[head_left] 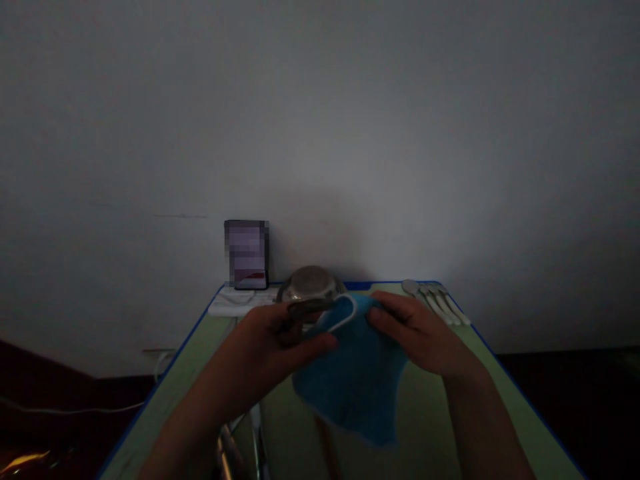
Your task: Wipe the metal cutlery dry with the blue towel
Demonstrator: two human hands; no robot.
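My left hand [280, 343] is closed around a small dark metal utensil [306, 308], held above the green table [445, 413]. A blue cloth [355, 380] is wrapped over the utensil's right end and hangs down toward the table. My right hand [413, 330] grips the cloth from the right, fingers pressed on it. Just behind the hands, an upturned steel bowl [311, 283] sits near the table's far edge.
Several white-handled spoons [437, 301] lie at the far right corner. A white power strip [235, 301] and a phone [247, 255] leaning on the wall stand at the far left. More metal utensils [235, 443] lie at the near edge. The scene is dim.
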